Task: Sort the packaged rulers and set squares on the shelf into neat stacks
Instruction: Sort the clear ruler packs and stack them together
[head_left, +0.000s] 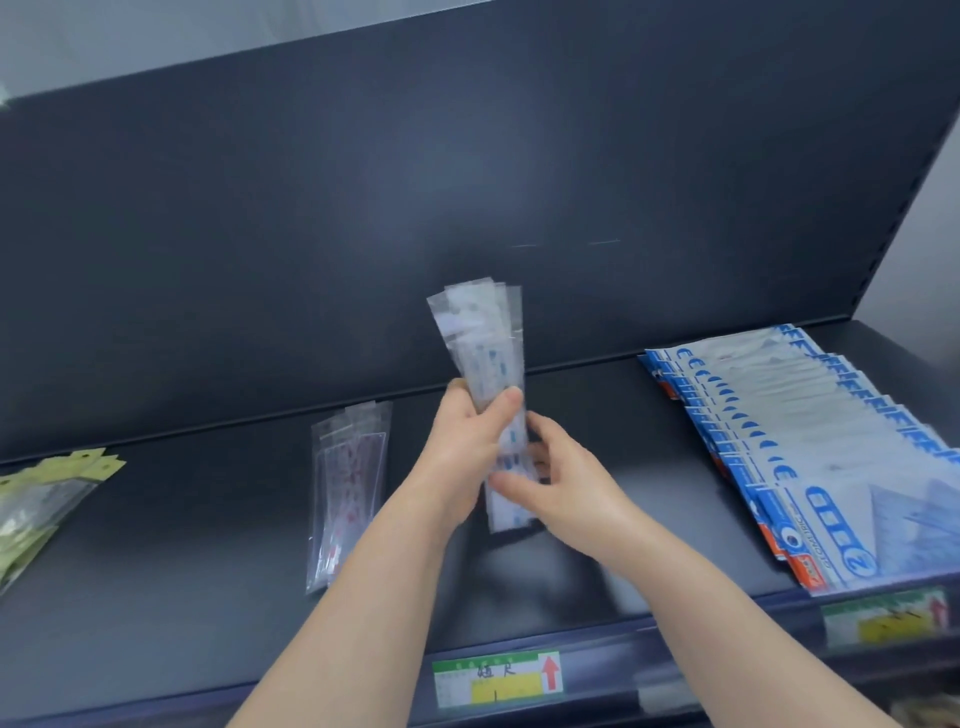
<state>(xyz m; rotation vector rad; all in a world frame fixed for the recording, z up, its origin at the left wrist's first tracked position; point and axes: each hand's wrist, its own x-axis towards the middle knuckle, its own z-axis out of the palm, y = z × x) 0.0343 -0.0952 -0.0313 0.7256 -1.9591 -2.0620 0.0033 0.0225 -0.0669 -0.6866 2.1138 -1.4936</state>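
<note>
Both hands are gripping a bundle of clear ruler packs (485, 384) upright over the shelf (208, 545) middle: left hand (467, 441) wrapping high, right hand (563, 486) pinching low. Red packs (348, 488) lying around 9 o'clock, blue set-square packs (800, 441) fanning at 3.

- Cool, fairly even light from above; the dark back panel (467, 171) carries a soft pale sheen near its middle
- Faint, diffuse shadow under the forearms on the shelf (182, 597); no hard edges
- Clear sleeves of the held ruler packets (485, 343) catch glare and look smeared by motion blur
- Price label (498, 678) soft, its writing barely legible
- Wide-angle bend at the edges; the blue packets (810, 447) blur toward the right corner
</note>
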